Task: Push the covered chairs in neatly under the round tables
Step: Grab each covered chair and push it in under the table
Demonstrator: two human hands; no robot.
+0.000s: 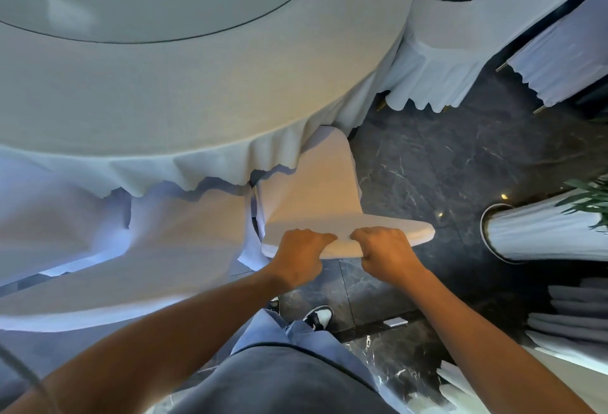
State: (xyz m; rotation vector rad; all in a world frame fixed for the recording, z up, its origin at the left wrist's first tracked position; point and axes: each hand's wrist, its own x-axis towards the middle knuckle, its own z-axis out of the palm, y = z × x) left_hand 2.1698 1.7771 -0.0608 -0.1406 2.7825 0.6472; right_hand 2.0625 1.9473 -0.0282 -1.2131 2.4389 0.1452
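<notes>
1. Head view: left hand (301, 257) and right hand (385, 254) side by side, both clamped on the top edge of the covered chair (316, 189).
2. Chair seat tucked under the hanging cloth of the round table (197, 84), backrest just outside the table edge.
3. Neighbouring covered chair (184, 232) close on the left, dark marble floor (444, 157) beneath.

place: banquet hall | cues: clothed round table (197, 91), covered chairs (441, 51), dark marble floor (444, 157)
</notes>
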